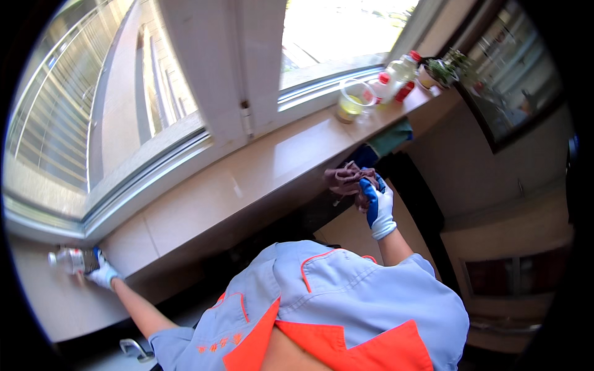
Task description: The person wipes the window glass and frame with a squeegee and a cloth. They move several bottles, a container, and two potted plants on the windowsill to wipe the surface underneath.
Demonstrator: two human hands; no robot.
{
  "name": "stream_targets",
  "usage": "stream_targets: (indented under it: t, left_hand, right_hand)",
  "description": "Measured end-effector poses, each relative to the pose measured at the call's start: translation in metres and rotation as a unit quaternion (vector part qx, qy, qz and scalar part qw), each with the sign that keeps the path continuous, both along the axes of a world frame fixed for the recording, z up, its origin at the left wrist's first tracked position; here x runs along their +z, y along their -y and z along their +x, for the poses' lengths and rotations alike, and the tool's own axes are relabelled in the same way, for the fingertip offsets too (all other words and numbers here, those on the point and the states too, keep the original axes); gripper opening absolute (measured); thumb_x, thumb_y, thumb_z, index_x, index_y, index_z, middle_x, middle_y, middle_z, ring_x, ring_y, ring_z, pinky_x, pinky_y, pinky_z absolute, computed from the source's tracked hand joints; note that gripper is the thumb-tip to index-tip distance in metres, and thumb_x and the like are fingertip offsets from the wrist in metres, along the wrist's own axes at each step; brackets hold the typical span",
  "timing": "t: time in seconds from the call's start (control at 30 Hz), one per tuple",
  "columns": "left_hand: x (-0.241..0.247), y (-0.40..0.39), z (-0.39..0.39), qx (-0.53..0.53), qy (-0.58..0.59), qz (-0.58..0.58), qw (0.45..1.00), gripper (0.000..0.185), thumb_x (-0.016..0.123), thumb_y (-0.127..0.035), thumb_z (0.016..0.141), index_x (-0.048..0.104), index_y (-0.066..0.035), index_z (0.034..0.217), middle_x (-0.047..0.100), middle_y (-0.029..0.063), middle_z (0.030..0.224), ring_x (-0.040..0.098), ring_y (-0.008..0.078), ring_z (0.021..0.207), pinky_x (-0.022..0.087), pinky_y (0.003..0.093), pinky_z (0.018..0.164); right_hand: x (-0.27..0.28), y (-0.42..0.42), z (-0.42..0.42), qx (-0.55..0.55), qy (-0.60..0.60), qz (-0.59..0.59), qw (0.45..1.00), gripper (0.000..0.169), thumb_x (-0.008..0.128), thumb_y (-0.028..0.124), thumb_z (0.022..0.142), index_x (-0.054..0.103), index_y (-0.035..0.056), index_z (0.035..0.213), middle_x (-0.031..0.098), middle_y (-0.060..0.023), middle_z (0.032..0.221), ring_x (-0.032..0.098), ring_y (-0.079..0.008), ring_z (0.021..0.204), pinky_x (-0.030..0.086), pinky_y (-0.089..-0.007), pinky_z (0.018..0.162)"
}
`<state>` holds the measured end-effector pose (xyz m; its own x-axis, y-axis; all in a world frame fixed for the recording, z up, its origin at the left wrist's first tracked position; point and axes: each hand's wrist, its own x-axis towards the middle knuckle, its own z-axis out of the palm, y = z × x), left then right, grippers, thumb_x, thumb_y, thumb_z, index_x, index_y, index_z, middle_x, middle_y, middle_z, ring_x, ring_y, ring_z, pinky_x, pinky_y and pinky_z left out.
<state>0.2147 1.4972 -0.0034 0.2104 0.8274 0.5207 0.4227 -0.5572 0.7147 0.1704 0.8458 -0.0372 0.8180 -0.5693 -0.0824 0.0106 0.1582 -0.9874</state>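
At the far left, my left hand [103,273], in a white glove with a blue palm, grips a clear plastic bottle [73,260] with a pale cap. The bottle is tilted on its side above the left end of the pale window sill [195,199], blurred; I cannot tell whether it touches the surface. My right hand [379,204] wears a matching glove and holds a crumpled purplish-brown cloth [348,178] just in front of the sill's edge. Behind that hand, a green and blue cloth [392,137] hangs over the edge.
On the sill's right part stand a clear plastic cup [349,109] with yellowish contents, bottles with red caps [403,72] and a potted plant [441,72]. The window frame [222,60] rises behind. A dark-framed glass panel [510,83] is at right, a metal handle [135,348] at lower left.
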Motion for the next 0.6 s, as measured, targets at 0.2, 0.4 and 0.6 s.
stream_targets:
  t: [0.2,0.4,0.6]
  left_hand:
    - [-0.042,-0.016,-0.005,0.157,-0.095,0.039,0.982,0.082,0.083,-0.038,0.067,0.045,0.005,0.125,0.06,0.0215,0.114,0.061,0.0326,0.102,0.051,0.0424,0.087]
    - [-0.046,0.183,-0.007,-0.17,0.15,0.079,0.971,0.059,0.072,-0.01,0.082,0.042,0.002,0.132,0.057,0.0126,0.117,0.058,0.0182,0.099,0.054,0.0339,0.084]
    - [-0.012,0.411,0.029,-0.576,0.055,-0.07,0.813,0.08,0.066,0.0,0.08,0.022,-0.006,0.146,0.048,0.0125,0.131,0.047,0.0219,0.121,0.04,0.0337,0.099]
  right_hand:
    - [0.011,0.104,0.008,-0.205,0.036,0.026,0.978,0.026,0.067,0.016,0.086,0.06,0.0125,0.111,0.052,0.0059,0.061,0.045,-0.004,0.043,0.032,-0.0206,0.034]
    - [0.016,0.255,0.062,-0.296,0.154,-0.175,0.926,0.032,0.065,0.013,0.087,0.059,0.0072,0.118,0.058,0.0027,0.07,0.05,-0.0044,0.051,0.037,-0.0199,0.039]
    - [0.067,0.377,0.162,-0.208,0.122,-0.312,0.919,0.047,0.066,0.008,0.085,0.052,0.0091,0.129,0.06,-0.01,0.114,0.058,-0.0154,0.098,0.048,-0.0303,0.081]
